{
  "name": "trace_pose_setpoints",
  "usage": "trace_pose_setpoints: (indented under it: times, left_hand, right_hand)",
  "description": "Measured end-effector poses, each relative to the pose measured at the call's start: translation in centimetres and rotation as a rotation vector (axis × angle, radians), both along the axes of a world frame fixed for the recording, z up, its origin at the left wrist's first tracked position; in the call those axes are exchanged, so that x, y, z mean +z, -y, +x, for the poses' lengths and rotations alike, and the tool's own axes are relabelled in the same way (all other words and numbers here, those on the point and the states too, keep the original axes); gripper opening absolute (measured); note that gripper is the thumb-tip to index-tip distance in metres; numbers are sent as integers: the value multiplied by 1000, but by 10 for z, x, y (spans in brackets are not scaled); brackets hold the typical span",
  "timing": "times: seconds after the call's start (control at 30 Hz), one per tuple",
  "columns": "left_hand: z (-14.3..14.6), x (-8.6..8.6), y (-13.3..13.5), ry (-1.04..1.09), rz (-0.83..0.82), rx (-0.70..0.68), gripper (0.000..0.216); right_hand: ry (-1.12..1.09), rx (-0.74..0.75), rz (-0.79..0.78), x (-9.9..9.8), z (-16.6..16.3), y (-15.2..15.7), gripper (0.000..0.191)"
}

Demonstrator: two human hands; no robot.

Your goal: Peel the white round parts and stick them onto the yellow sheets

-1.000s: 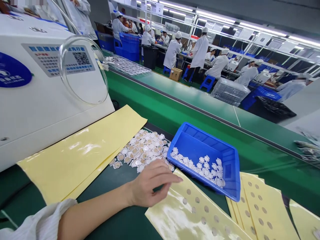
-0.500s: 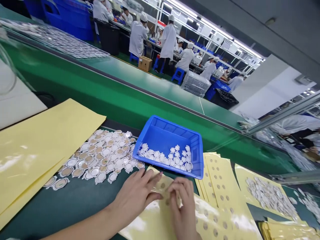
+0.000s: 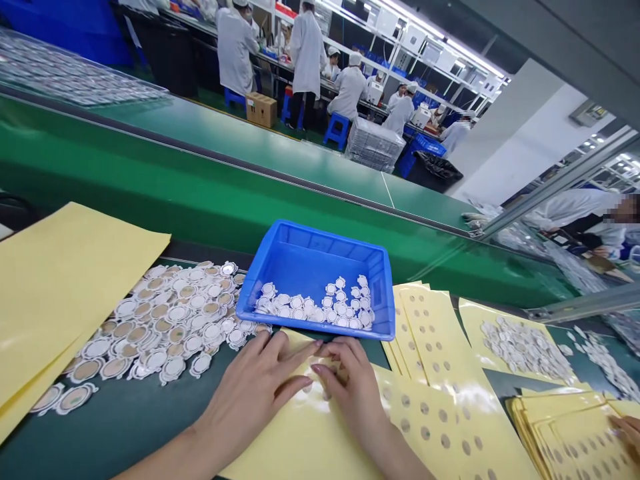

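Note:
Both hands are over a yellow glossy sheet (image 3: 280, 440) with rows of round tan discs. My left hand (image 3: 255, 383) rests on its upper part, fingers stretched out and thumb apart. Beside it, my right hand (image 3: 353, 380) has bent fingers touching the sheet near the left fingertips, with its thumb a little apart from them. Whatever lies right under the fingertips is hidden. Just beyond stands a blue tray (image 3: 320, 250) partly filled with small white round pieces (image 3: 345, 307). A heap of white-rimmed round pieces (image 3: 175, 313), some with tan faces, lies left of the tray.
Large blank yellow sheets (image 3: 75, 267) lie at the left. Disc-covered sheets (image 3: 430, 320) overlap at the right, near another pile of pieces (image 3: 525, 350) and a sheet stack (image 3: 575, 427) touched by another person's hand (image 3: 627, 427). A green barrier (image 3: 200, 200) runs behind.
My right hand has gone from a raised pinch to fingers lowered onto the sheet, closer to my left fingertips. The view has shifted, and another person's hand appears at the right edge.

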State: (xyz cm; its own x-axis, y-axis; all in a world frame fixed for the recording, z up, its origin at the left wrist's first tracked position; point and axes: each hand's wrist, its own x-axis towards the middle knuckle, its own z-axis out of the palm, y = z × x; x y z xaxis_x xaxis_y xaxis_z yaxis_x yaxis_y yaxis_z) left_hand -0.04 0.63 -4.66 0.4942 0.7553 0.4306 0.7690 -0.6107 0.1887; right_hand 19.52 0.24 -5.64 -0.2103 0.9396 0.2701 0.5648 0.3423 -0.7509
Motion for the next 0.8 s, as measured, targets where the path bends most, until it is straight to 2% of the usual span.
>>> trace_pose_setpoints:
  times: [0.27,0.53,0.73,0.8]
  left_hand:
    - [4,2,1,45,35,-32,40]
    - [2,3,1,109,-14,-39,29]
    - [1,3,-3,101,-40,-32,27]
    - [0,1,-5,91,-30,-16,30]
  right_hand:
    - [-46,-32,-115,-1,-2,3,18]
    - [-17,-10,-21,1,-2,2,21]
    - [-10,4,41,1,-3,2,7]
    - [-5,8,54,1,-3,2,9]
